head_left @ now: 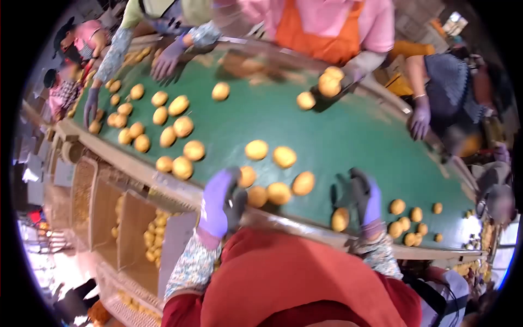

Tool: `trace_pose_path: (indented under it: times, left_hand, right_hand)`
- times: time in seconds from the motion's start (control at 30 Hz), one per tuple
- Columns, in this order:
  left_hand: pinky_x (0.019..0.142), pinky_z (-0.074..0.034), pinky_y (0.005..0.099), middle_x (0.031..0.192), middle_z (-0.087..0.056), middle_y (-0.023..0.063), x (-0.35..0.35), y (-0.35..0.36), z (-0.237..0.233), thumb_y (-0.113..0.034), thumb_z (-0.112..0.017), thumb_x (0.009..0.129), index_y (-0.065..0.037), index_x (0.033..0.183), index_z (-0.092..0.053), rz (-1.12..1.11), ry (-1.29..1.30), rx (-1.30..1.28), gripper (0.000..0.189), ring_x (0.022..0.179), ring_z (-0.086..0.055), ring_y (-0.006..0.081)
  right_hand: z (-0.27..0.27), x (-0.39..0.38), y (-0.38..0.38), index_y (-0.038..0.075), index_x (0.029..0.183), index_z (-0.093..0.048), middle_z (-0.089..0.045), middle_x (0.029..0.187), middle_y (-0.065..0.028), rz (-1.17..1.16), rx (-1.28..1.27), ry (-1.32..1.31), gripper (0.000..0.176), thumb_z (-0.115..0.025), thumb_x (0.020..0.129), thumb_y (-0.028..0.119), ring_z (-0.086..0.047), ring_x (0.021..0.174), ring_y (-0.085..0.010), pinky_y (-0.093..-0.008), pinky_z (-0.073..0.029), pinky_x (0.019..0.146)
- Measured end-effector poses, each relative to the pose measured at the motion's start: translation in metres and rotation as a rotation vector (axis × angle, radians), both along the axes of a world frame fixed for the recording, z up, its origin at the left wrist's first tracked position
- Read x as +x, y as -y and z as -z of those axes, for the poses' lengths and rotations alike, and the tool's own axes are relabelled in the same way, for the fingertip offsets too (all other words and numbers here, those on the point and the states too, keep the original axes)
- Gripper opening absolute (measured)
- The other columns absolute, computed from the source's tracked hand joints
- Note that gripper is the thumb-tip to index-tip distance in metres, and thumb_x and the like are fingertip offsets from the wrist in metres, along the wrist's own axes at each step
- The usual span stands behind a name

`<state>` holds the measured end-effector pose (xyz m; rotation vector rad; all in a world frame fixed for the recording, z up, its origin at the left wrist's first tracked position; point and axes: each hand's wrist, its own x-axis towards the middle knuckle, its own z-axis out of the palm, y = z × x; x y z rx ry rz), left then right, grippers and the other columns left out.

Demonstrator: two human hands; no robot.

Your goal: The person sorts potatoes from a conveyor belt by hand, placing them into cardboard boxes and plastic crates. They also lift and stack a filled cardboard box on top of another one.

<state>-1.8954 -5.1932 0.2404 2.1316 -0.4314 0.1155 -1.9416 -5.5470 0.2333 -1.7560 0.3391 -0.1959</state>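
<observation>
My left hand [220, 199], in a purple glove with a dark palm, is at the near edge of a green conveyor belt [239, 122]. Its fingers are apart and curved beside a group of yellow potatoes [279, 193]; the closest potato [247, 177] is right by the fingertips. My right hand [366, 199], gloved alike, is held over the belt farther right with its fingers apart and bent. Just left of it, close to the belt's rim, lies a single potato [340, 219]. Neither hand visibly grips anything.
Across the belt, a co-worker in an orange apron [318, 30] handles several potatoes [330, 82]. Other co-workers' gloved hands [169, 60] reach over it at left and right. Potatoes are scattered left [182, 126] and right [404, 223]. Cardboard boxes [136, 231] with potatoes stand below, left.
</observation>
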Motion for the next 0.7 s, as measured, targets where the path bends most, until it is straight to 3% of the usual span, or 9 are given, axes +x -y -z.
trace_pose_path:
  times: [0.07, 0.13, 0.17, 0.23, 0.27, 0.33, 0.43, 0.53, 0.7]
  left_hand:
    - [0.085, -0.052, 0.0406, 0.118, -0.061, 0.0184, 0.003, 0.034, -0.003, -0.008, -0.070, 0.079, -0.002, 0.129, -0.059, 0.252, 0.097, 0.179, 0.051, 0.099, -0.063, 0.0382]
    - [0.096, -0.047, 0.0475, 0.129, -0.061, 0.0182, -0.003, 0.077, -0.013, -0.019, -0.070, 0.081, -0.005, 0.128, -0.060, 0.353, 0.166, 0.322, 0.050, 0.117, -0.058, 0.0392]
    - [0.102, -0.041, 0.0525, 0.141, -0.054, 0.0158, -0.005, 0.090, -0.005, -0.024, -0.069, 0.082, -0.010, 0.131, -0.060, 0.371, 0.279, 0.449, 0.052, 0.125, -0.052, 0.0391]
    - [0.103, -0.040, 0.0544, 0.147, -0.051, 0.0134, 0.002, 0.109, 0.009, -0.024, -0.068, 0.082, -0.015, 0.135, -0.060, 0.344, 0.346, 0.588, 0.054, 0.130, -0.048, 0.0406]
    - [0.104, -0.040, 0.0533, 0.148, -0.050, 0.0126, 0.008, 0.112, 0.007, -0.024, -0.068, 0.082, -0.016, 0.135, -0.060, 0.339, 0.358, 0.625, 0.054, 0.131, -0.046, 0.0413]
    - [0.104, -0.041, 0.0524, 0.149, -0.048, 0.0124, 0.019, 0.115, 0.004, -0.021, -0.068, 0.082, -0.018, 0.135, -0.060, 0.316, 0.328, 0.608, 0.054, 0.132, -0.045, 0.0402]
    - [0.098, -0.048, 0.0480, 0.147, -0.050, 0.0125, 0.036, 0.115, -0.004, -0.011, -0.063, 0.085, -0.022, 0.133, -0.061, 0.267, 0.298, 0.571, 0.049, 0.125, -0.050, 0.0396]
    - [0.091, -0.051, 0.0458, 0.142, -0.053, 0.0119, 0.053, 0.118, -0.008, -0.013, -0.064, 0.085, -0.024, 0.128, -0.062, 0.200, 0.230, 0.682, 0.044, 0.118, -0.053, 0.0387]
    - [0.079, -0.051, 0.0436, 0.119, -0.057, 0.0081, 0.078, 0.109, 0.001, -0.014, -0.063, 0.087, -0.024, 0.126, -0.062, 0.084, 0.230, 0.764, 0.040, 0.105, -0.057, 0.0326]
  right_hand:
    - [0.029, -0.005, 0.003, 0.000, 0.127, -0.063, -0.068, 0.114, -0.0109, -0.079, -0.080, -0.040, 0.032, -0.067, 0.098, 0.012, -0.063, 0.102, -0.0165, -0.0333, -0.053, 0.089]
    - [0.019, -0.011, -0.024, 0.001, 0.126, -0.063, -0.070, 0.108, -0.0167, -0.259, -0.112, 0.032, 0.038, -0.072, 0.092, 0.015, -0.068, 0.099, -0.0284, -0.0388, -0.055, 0.088]
    - [0.000, -0.011, -0.031, 0.002, 0.126, -0.063, -0.070, 0.109, -0.0206, -0.458, -0.360, 0.059, 0.040, -0.071, 0.090, 0.017, -0.069, 0.100, -0.0377, -0.0420, -0.055, 0.091]
    - [-0.015, -0.011, -0.041, 0.004, 0.126, -0.062, -0.068, 0.109, -0.0238, -0.822, -0.371, -0.080, 0.040, -0.066, 0.091, 0.022, -0.066, 0.096, -0.0418, -0.0461, -0.054, 0.084]
    - [-0.026, -0.016, -0.045, 0.005, 0.127, -0.062, -0.068, 0.104, -0.0233, -0.807, -0.235, -0.065, 0.039, -0.066, 0.091, 0.021, -0.066, 0.092, -0.0419, -0.0468, -0.053, 0.080]
    - [-0.021, -0.016, -0.036, 0.005, 0.125, -0.063, -0.069, 0.101, -0.0216, -0.687, -0.265, 0.054, 0.036, -0.066, 0.092, 0.021, -0.066, 0.090, -0.0412, -0.0459, -0.053, 0.079]
    - [-0.037, -0.014, -0.011, 0.003, 0.119, -0.068, -0.070, 0.102, -0.0187, -0.542, -0.148, -0.274, 0.030, -0.068, 0.094, 0.021, -0.066, 0.088, -0.0390, -0.0454, -0.053, 0.079]
    - [-0.026, -0.008, 0.001, 0.003, 0.120, -0.066, -0.069, 0.102, -0.0177, -0.671, -0.414, 0.146, 0.033, -0.070, 0.092, 0.019, -0.065, 0.090, -0.0392, -0.0458, -0.052, 0.080]
    - [-0.030, -0.011, -0.013, 0.004, 0.125, -0.059, -0.062, 0.113, -0.0176, -0.849, -0.533, 0.216, 0.044, -0.072, 0.086, 0.019, -0.061, 0.102, -0.0396, -0.0466, -0.049, 0.084]
